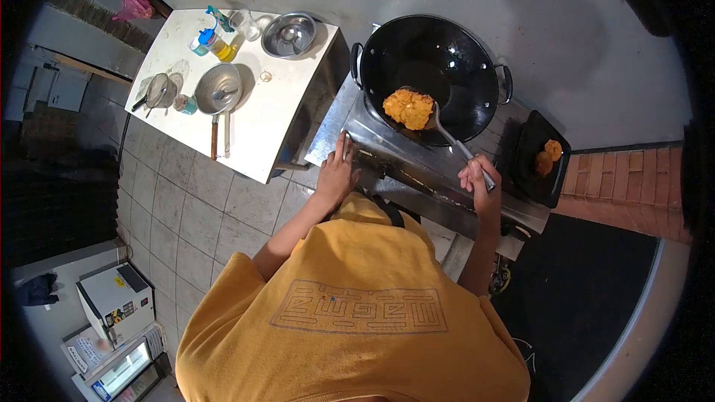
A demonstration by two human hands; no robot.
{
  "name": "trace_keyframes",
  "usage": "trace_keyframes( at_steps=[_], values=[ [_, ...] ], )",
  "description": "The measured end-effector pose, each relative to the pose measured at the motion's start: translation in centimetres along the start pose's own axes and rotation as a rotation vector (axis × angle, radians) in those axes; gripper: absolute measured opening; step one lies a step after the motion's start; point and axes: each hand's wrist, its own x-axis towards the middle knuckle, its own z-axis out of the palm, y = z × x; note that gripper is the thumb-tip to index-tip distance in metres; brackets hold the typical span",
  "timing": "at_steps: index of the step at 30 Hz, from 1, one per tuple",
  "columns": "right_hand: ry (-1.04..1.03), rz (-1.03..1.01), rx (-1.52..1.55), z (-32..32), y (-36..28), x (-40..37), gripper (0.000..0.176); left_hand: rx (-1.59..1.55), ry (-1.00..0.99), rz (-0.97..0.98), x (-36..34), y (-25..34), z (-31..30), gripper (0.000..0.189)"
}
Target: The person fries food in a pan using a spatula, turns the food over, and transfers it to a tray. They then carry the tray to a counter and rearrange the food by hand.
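My right hand (479, 173) is closed around the grey handle of a spatula (456, 144). The spatula's head meets a lumpy orange-brown fried piece (407, 109) at the near side of a large black wok (465, 52). How much of the head lies under the piece is hidden. Fingers stretched out, my left hand (337, 173) rests at the front left edge of the metal stove (387, 152) and holds nothing. The wok sits on this stove, its two loop handles pointing left and right, with a dark shiny pool at its bottom.
Right of the wok, a black tray (525, 171) holds a few fried pieces (550, 155). On the left, a white table (261, 134) carries a steel bowl (289, 35), a saucepan (218, 89), a strainer (159, 91) and a yellow-filled bottle (217, 45). A wall stands behind the stove.
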Motion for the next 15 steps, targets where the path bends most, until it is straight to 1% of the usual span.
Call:
trace_keyframes(
  at_steps=[15],
  values=[
    [-0.003,0.025,0.004,-0.14,0.24,0.04,0.036,0.009,0.016,0.001,-0.22,0.17,-0.19,0.075]
  ],
)
